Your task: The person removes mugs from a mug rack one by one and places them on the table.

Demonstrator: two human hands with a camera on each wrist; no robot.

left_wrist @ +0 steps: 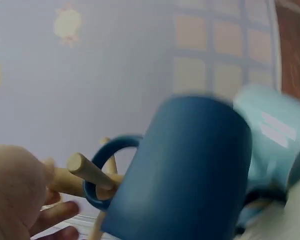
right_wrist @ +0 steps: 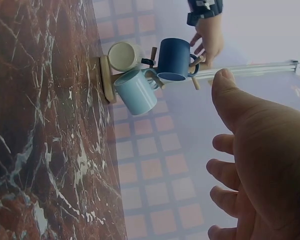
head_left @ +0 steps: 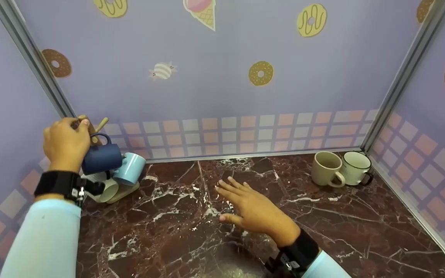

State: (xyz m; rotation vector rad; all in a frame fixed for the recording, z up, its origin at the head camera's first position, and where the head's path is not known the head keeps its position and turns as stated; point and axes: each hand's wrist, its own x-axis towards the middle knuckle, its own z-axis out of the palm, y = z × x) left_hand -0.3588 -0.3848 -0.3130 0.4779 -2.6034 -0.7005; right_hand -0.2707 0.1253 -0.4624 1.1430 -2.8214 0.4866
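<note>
A wide stretch of dark marbled tabletop (head_left: pixel 160 239) spreads around the right hand (head_left: pixel 251 210), reaching away on both sides of it. Beyond that hand's fingertips, a pale metal strip (head_left: pixel 245 156) marks the far edge, where the tabletop meets the patterned back wall (head_left: pixel 222 92). Room is tighter about the left hand (head_left: pixel 65 142): the left wall (head_left: pixel 10 127) rises just beside it, and the corner frame (head_left: pixel 41 58) stands close behind.

The left hand has its fingers curled at the top of a wooden mug stand (right_wrist: pixel 108 85), gripping the end of its post (left_wrist: pixel 65 181). Just below that hand and to its right, a dark blue mug (head_left: pixel 101 159) hangs tilted, its handle looped over a peg (left_wrist: pixel 87 170). Lower and farther right from the same hand, a light blue mug (head_left: pixel 131 168) hangs at a slant from another peg. Beneath the left hand, near the stand's base, is a cream mug (right_wrist: pixel 123 56) with a dark handle.

The right hand holds nothing; its fingers are extended and somewhat spread, with the thumb held apart. Ahead of it and well off to its right, a beige mug (head_left: pixel 326 168) and a white mug (head_left: pixel 355 170) with a black handle stand upright, side by side.

Small pale marks on the black wristband (head_left: pixel 54 185) behind the left hand are too tiny to read.
</note>
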